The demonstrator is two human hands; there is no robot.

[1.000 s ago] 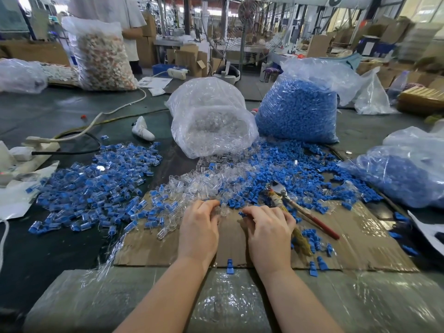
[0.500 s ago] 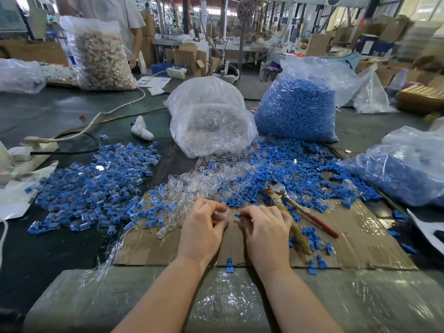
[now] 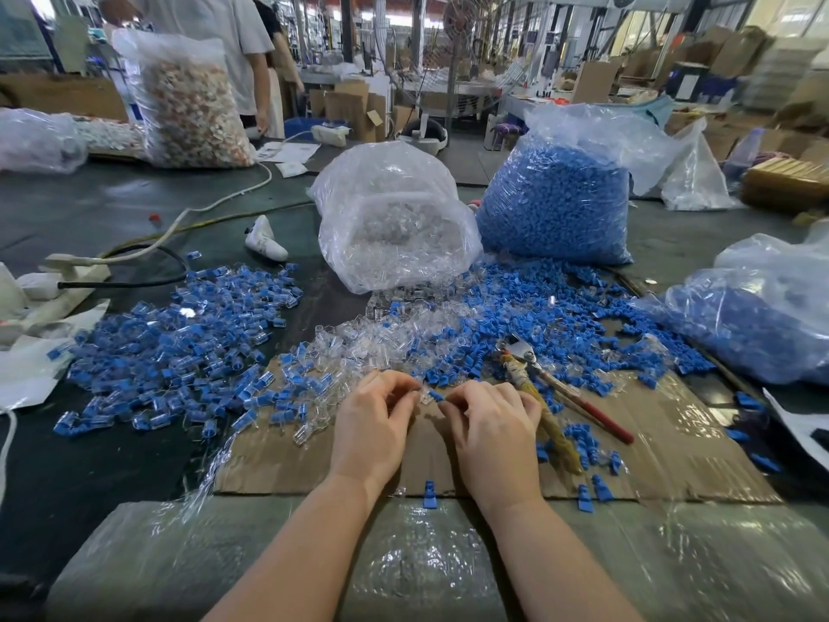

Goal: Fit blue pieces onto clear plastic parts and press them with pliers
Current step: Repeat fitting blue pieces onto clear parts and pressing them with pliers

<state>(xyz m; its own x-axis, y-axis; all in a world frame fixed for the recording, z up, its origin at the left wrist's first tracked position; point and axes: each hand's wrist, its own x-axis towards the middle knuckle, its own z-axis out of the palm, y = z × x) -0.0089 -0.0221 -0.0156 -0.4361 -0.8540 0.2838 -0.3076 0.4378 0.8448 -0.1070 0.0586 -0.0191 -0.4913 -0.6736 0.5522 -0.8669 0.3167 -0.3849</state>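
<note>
At the lower centre of the frame both hands meet over a cardboard sheet [image 3: 700,446] lying on the desk [image 3: 112,208]. The left hand [image 3: 372,424] has its fingers curled in, pinching what looks like a clear part [image 3: 421,394] at its fingertips, though the piece is too small and glassy to be sure of. The right hand [image 3: 493,428] is curled too, pinching a blue piece [image 3: 436,395] whose end shows just beside the left fingertips, in the gap between the two hands. The pliers [image 3: 545,397] lie on the cardboard just right of the right hand, head pointing up the frame, one handle wrapped in yellowish tape and the other red. Above the hands, a loose heap of clear parts [image 3: 354,343] spills from a clear bag [image 3: 394,222] at centre. To the right of it, blue pieces [image 3: 560,303] spread out from a full blue bag [image 3: 556,204]. Left of centre lies a wide scatter of fitted parts [image 3: 179,343], blue inside clear. Another bag of blue pieces [image 3: 762,316] sits at the right edge. A single blue piece [image 3: 429,495] rests at the near edge of the cardboard between the wrists. At upper left stands a bag of pale mixed bits [image 3: 193,105], with a person [image 3: 215,33] in a white shirt behind it.
</note>
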